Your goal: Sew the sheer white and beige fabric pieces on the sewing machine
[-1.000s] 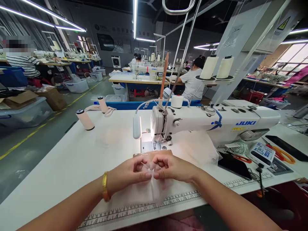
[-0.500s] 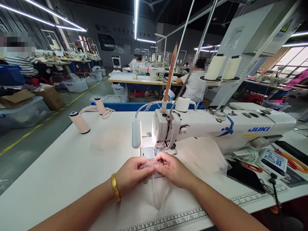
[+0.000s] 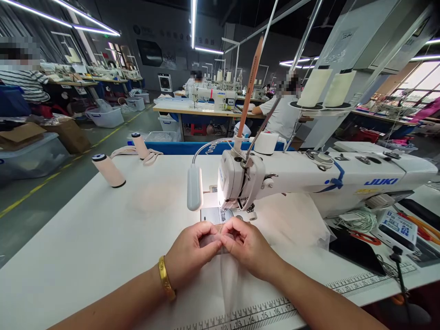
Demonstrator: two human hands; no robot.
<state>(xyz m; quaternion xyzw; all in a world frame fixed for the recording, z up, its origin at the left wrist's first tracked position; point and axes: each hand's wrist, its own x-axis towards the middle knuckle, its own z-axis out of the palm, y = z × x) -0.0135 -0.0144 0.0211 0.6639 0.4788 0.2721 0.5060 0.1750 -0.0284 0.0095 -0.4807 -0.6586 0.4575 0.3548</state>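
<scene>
Your left hand point(image 3: 192, 250) and right hand point(image 3: 245, 245) pinch the sheer fabric piece point(image 3: 227, 279) near the tabletop's front edge, just before the presser foot point(image 3: 225, 213); no stitching appears begun.

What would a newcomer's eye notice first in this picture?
Probably the white sewing machine at the centre of the table, its needle area brightly lit. Just in front of it, the left hand and right hand pinch a small sheer fabric piece. Two thread cones stand far left.
</scene>
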